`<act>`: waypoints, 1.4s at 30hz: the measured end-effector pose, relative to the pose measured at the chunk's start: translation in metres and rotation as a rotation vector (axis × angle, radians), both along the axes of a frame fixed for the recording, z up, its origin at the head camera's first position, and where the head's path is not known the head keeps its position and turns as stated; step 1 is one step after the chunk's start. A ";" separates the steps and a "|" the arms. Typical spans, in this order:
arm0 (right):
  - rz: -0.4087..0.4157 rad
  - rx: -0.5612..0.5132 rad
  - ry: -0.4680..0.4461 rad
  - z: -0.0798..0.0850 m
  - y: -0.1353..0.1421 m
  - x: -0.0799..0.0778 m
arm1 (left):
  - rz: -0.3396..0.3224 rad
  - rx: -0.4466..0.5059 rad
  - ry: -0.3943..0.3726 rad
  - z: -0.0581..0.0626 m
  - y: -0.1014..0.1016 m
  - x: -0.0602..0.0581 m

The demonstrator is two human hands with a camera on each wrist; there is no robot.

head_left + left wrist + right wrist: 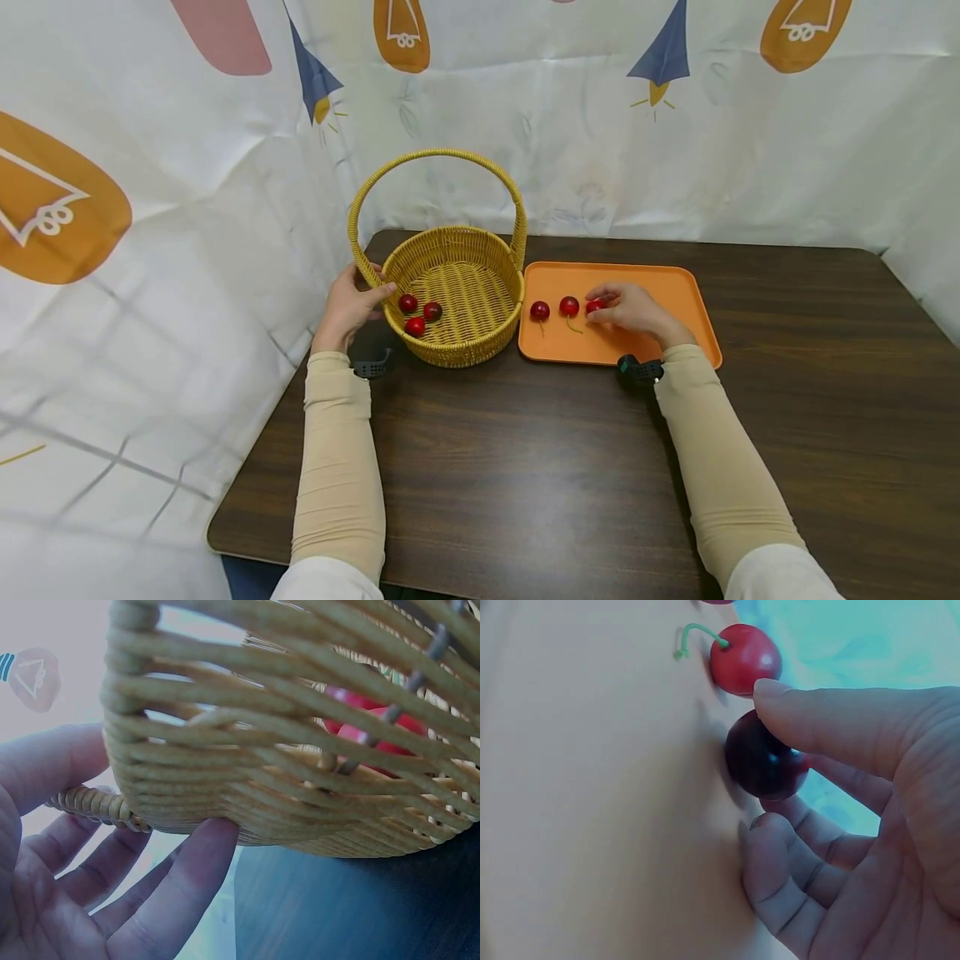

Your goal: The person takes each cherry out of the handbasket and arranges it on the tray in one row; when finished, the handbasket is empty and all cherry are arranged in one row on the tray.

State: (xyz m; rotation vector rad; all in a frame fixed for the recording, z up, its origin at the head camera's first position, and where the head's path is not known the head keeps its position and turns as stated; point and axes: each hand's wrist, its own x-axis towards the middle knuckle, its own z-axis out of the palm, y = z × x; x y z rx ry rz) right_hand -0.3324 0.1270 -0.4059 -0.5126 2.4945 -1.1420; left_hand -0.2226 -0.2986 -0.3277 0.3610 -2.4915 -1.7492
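Dark table; left grip clamped on yellow basket; right grip apparently pinching cherry at orange tray

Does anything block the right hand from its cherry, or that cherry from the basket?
Nothing visible separates the right hand from the cherry it grips. Toward the basket, two more cherries lie on the orange tray, then the basket's tray-side wall rises.

basket on bench | three cherries in basket's left side | tray with three more cherries right of basket
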 end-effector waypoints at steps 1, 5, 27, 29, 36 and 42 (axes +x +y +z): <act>0.002 0.002 0.004 0.001 0.000 0.000 | 0.000 -0.002 0.001 0.000 0.000 0.000; -0.006 0.024 0.022 0.005 0.004 0.000 | 0.002 -0.007 0.009 -0.008 -0.006 -0.007; 0.057 -0.156 0.252 0.058 -0.064 0.034 | 0.004 -0.039 0.044 -0.021 -0.015 -0.015; 0.094 -0.157 0.287 0.063 -0.075 0.036 | 0.002 -0.036 0.034 -0.023 -0.015 -0.015; 0.241 -0.100 0.305 0.078 -0.115 0.036 | 0.001 -0.017 0.036 -0.025 -0.018 -0.016; 0.383 -0.048 0.233 0.067 -0.152 0.034 | -0.002 -0.047 0.048 -0.025 -0.016 -0.012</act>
